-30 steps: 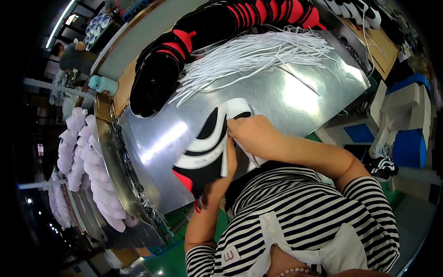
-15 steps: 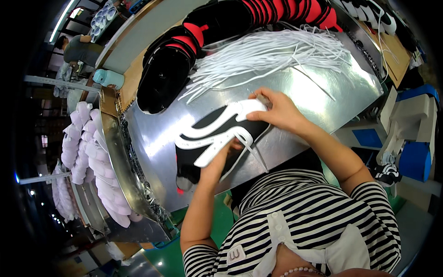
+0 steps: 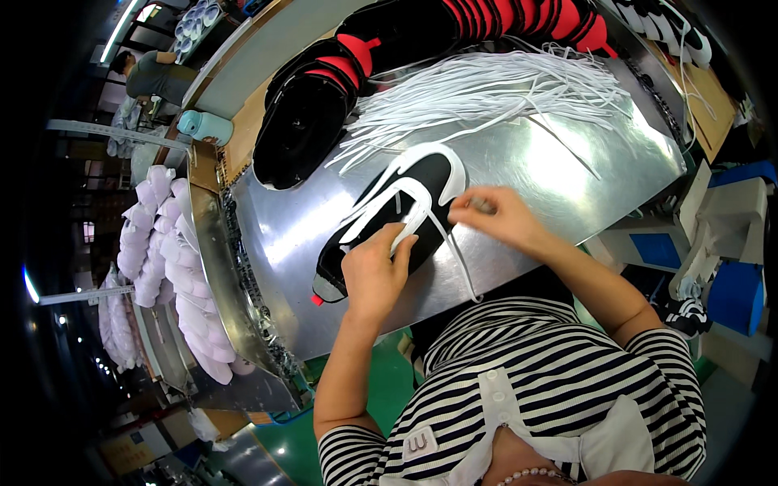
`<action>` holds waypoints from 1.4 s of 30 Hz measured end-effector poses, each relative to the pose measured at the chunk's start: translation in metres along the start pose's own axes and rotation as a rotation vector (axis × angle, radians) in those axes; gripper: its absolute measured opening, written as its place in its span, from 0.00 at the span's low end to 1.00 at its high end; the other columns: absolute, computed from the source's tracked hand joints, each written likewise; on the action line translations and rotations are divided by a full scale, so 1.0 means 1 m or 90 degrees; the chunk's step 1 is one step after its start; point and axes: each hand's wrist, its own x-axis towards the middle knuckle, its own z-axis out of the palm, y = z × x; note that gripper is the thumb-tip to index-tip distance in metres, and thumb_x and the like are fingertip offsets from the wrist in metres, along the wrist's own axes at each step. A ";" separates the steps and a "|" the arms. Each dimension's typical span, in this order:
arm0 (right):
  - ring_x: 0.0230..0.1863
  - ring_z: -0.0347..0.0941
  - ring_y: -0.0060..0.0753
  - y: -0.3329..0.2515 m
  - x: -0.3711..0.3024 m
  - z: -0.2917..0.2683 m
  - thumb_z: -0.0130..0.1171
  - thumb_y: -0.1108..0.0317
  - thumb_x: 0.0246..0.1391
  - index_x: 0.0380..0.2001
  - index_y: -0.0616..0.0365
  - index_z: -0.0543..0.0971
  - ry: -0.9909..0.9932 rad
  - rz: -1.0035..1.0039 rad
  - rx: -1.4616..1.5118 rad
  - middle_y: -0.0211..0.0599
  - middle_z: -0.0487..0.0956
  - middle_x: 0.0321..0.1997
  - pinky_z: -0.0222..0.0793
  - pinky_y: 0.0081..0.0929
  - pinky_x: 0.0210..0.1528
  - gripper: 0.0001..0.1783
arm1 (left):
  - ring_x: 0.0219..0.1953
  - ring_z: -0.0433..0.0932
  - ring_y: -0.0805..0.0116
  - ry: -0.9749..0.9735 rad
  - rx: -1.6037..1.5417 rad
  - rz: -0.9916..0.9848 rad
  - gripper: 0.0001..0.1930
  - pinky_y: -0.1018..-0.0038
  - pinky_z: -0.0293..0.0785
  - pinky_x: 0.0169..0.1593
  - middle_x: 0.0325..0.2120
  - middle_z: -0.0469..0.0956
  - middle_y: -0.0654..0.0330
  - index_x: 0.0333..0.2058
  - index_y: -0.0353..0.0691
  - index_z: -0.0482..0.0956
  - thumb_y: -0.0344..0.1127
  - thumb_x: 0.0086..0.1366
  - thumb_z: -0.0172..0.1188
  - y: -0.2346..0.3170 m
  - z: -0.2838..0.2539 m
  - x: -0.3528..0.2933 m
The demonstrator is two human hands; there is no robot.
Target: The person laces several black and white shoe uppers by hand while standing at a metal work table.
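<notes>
A black shoe upper [image 3: 421, 182] with white trim lies tilted on the metal tabletop, its grey end with a red tab toward the lower left. My left hand [image 3: 377, 271] is closed on the upper's near side, thumb pressed on the white strip. A white lace [image 3: 463, 267] trails from that strip toward the table's near edge. Just right of the upper, my right hand [image 3: 506, 220] has its fingers curled in a pinch. Something small and greyish shows at those fingers, too blurred to name.
Behind the upper, a heap of white laces [image 3: 486, 97] covers the metal table [image 3: 519, 182]. A curved row of black and red shoe uppers [image 3: 304, 134] lines the back. A turquoise bottle [image 3: 207, 127] stands left; stacked pale pieces [image 3: 190, 300] hang beyond the table's left edge.
My right hand has come off the upper's white rounded end and moved slightly right and down. My left hand has shifted from under the upper to its top. The upper has turned, leaning flatter.
</notes>
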 end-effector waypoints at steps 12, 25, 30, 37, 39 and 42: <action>0.26 0.73 0.36 0.035 -0.135 -0.058 0.64 0.60 0.54 0.28 0.57 0.80 -0.293 -0.071 -0.295 0.35 0.76 0.24 0.67 0.30 0.30 0.11 | 0.19 0.70 0.72 0.223 -0.109 -0.007 0.11 0.75 0.68 0.27 0.20 0.77 0.52 0.39 0.36 0.82 0.35 0.60 0.67 0.015 -0.085 0.039; 0.23 0.65 0.18 -0.037 -0.014 -0.022 0.62 0.65 0.57 0.35 0.59 0.80 0.000 -0.178 -0.078 0.29 0.76 0.24 0.60 0.22 0.26 0.08 | 0.32 0.80 0.51 -0.119 0.076 0.102 0.13 0.64 0.74 0.37 0.31 0.81 0.52 0.42 0.40 0.82 0.39 0.62 0.62 0.018 0.009 0.008; 0.21 0.65 0.24 -0.019 0.019 -0.015 0.64 0.62 0.56 0.36 0.57 0.81 0.035 -0.281 -0.105 0.32 0.75 0.23 0.60 0.23 0.25 0.10 | 0.32 0.80 0.53 -0.132 -0.011 0.051 0.13 0.65 0.74 0.38 0.33 0.82 0.51 0.43 0.37 0.81 0.37 0.64 0.60 0.036 -0.001 0.022; 0.24 0.71 0.30 -0.013 0.026 -0.016 0.61 0.64 0.58 0.40 0.59 0.76 0.018 -0.184 -0.030 0.37 0.78 0.26 0.65 0.27 0.28 0.11 | 0.24 0.78 0.56 -0.178 0.047 0.014 0.11 0.66 0.71 0.29 0.21 0.80 0.57 0.30 0.40 0.83 0.43 0.61 0.63 0.038 0.027 0.044; 0.26 0.73 0.32 -0.012 0.013 -0.019 0.60 0.65 0.59 0.41 0.60 0.74 0.067 -0.141 -0.018 0.39 0.78 0.27 0.67 0.29 0.30 0.12 | 0.22 0.77 0.56 -0.189 0.032 -0.046 0.12 0.66 0.70 0.27 0.19 0.79 0.57 0.28 0.40 0.83 0.43 0.61 0.63 0.041 0.027 0.047; 0.30 0.77 0.39 0.002 -0.009 -0.022 0.58 0.66 0.60 0.42 0.61 0.70 0.073 -0.144 -0.043 0.43 0.80 0.30 0.70 0.32 0.34 0.13 | 0.21 0.76 0.56 -0.209 0.026 -0.058 0.12 0.67 0.69 0.27 0.18 0.78 0.56 0.27 0.39 0.82 0.42 0.61 0.63 0.040 0.027 0.051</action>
